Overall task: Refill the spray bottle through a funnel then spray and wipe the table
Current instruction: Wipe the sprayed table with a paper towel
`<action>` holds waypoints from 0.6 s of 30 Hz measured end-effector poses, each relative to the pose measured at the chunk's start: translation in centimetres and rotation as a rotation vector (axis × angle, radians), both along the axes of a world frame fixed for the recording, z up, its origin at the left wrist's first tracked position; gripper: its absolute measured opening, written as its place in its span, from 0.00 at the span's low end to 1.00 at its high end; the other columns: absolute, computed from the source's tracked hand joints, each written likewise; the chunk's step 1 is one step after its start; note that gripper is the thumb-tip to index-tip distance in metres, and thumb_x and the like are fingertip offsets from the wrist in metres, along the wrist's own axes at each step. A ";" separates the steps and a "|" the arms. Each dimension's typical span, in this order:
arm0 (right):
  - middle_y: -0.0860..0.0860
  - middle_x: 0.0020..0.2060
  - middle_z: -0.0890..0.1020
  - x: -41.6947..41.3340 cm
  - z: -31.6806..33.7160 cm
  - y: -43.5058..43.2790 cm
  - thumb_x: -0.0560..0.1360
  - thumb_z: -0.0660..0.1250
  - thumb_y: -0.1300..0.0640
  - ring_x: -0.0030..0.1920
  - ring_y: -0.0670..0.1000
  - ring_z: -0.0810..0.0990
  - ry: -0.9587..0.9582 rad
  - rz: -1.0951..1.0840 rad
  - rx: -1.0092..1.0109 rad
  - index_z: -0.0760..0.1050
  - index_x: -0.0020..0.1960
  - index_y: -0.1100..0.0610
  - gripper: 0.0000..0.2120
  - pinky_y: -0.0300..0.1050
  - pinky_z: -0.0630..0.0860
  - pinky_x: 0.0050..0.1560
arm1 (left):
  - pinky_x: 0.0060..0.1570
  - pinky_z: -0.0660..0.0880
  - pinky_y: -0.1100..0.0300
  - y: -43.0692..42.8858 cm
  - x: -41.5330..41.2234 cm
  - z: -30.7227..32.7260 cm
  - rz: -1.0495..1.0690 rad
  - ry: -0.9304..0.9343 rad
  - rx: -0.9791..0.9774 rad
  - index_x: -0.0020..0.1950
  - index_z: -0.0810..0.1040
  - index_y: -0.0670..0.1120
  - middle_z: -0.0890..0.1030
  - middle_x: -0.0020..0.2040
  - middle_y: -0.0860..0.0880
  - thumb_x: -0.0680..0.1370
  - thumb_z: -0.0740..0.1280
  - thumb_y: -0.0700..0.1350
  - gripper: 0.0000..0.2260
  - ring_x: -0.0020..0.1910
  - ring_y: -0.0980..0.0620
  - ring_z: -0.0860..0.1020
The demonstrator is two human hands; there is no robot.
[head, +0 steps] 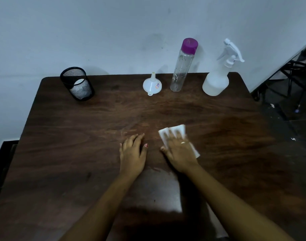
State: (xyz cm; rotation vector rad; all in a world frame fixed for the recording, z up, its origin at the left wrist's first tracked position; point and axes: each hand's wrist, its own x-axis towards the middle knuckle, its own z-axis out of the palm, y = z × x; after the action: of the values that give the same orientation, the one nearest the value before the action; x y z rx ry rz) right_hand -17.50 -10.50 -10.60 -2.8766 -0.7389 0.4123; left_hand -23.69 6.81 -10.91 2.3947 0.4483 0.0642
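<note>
Head | white folded cloth [176,132] flat under right hand [179,152] | blurred

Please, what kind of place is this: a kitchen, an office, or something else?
Probably a plain desk corner in a home or small office, though I cannot be sure. A dark wooden table stands against a bare pale wall, and a black mesh pen holder stands on it.
</note>
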 end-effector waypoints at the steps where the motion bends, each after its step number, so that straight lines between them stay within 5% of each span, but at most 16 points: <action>1: 0.51 0.76 0.59 -1.3 0.0 0.8 0.76 0.44 0.39 0.76 0.57 0.56 -0.006 0.106 0.011 0.56 0.77 0.52 0.33 0.56 0.52 0.74 | 0.72 0.51 0.44 -0.4 0.1 0.1 -0.019 -0.012 0.003 0.70 0.70 0.51 0.70 0.69 0.49 0.79 0.60 0.51 0.19 0.70 0.49 0.65; 4: 0.51 0.72 0.68 -5.4 -0.9 0.8 0.79 0.50 0.41 0.73 0.56 0.64 -0.056 0.373 0.038 0.64 0.73 0.51 0.27 0.56 0.60 0.71 | 0.72 0.50 0.45 -1.6 0.7 0.4 -0.085 -0.033 0.026 0.70 0.69 0.51 0.69 0.69 0.49 0.79 0.61 0.49 0.18 0.70 0.49 0.64; 9: 0.47 0.74 0.65 -7.1 -1.1 -6.7 0.81 0.49 0.41 0.74 0.51 0.62 -0.057 0.514 -0.044 0.55 0.76 0.45 0.25 0.55 0.58 0.73 | 0.72 0.49 0.46 -4.5 1.6 0.8 -0.197 -0.052 0.010 0.70 0.68 0.52 0.69 0.69 0.50 0.80 0.58 0.51 0.19 0.71 0.50 0.63; 11: 0.48 0.74 0.65 -5.9 -0.8 -11.1 0.80 0.48 0.41 0.73 0.52 0.64 -0.040 0.324 -0.106 0.56 0.75 0.43 0.25 0.56 0.63 0.70 | 0.72 0.49 0.46 -5.7 1.8 1.0 -0.233 -0.046 0.003 0.70 0.68 0.52 0.69 0.69 0.50 0.80 0.59 0.50 0.18 0.71 0.50 0.63; 14: 0.45 0.76 0.51 -3.7 -0.4 -16.4 0.77 0.34 0.36 0.77 0.53 0.55 0.023 -0.071 -0.126 0.46 0.76 0.41 0.28 0.55 0.51 0.73 | 0.72 0.48 0.47 -7.1 1.7 1.4 -0.297 -0.045 0.015 0.70 0.68 0.52 0.69 0.68 0.50 0.80 0.59 0.49 0.18 0.70 0.51 0.62; 18: 0.49 0.77 0.53 -1.9 -0.2 -14.1 0.73 0.32 0.33 0.77 0.55 0.50 -0.019 -0.328 -0.076 0.49 0.77 0.47 0.37 0.57 0.47 0.74 | 0.72 0.46 0.47 -7.3 1.7 1.6 -0.303 -0.030 -0.009 0.71 0.67 0.52 0.68 0.69 0.51 0.80 0.59 0.50 0.18 0.71 0.51 0.61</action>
State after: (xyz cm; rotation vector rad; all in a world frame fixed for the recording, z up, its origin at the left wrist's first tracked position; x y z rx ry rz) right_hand -19.40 -24.60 -10.77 -2.9993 -0.2479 0.3754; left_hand -21.98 -0.51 -9.34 2.4218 0.0682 -0.0381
